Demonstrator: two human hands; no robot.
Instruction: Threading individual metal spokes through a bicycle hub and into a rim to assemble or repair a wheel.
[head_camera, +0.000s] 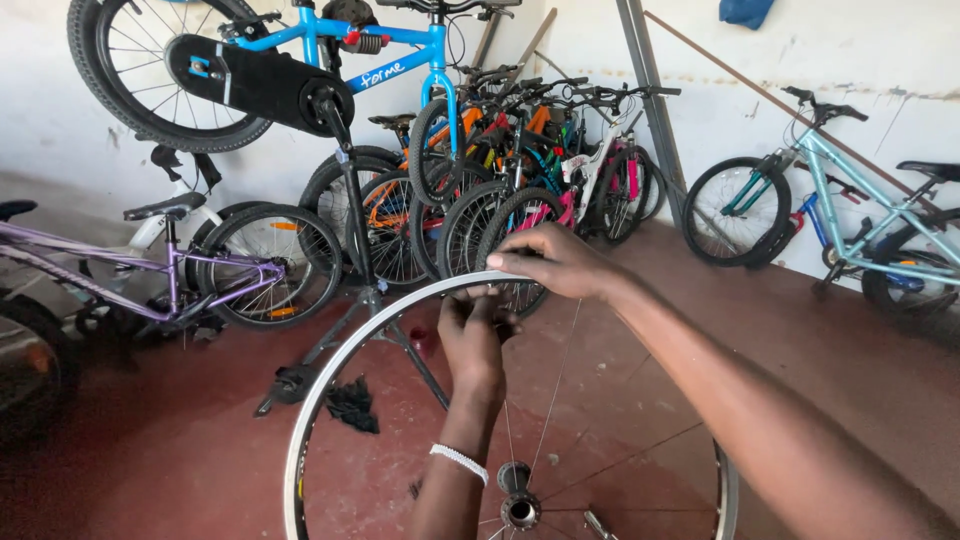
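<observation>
— Where is the bare wheel rim?

— It stands upright in front of the person, over the red floor. Its hub is low in the view, and thin spokes go up from it to the rim.

— And the hands?

— Both are at the top of the rim. The right hand lies over the top edge, its grip closed on the rim. The left hand comes up from inside the wheel, with fingers pinched just under the rim; what it pinches I cannot tell.

— What is around?

— Behind the rim, a blue bicycle hangs on a repair stand. A black rag lies near its foot. A purple bicycle is at the left.
</observation>
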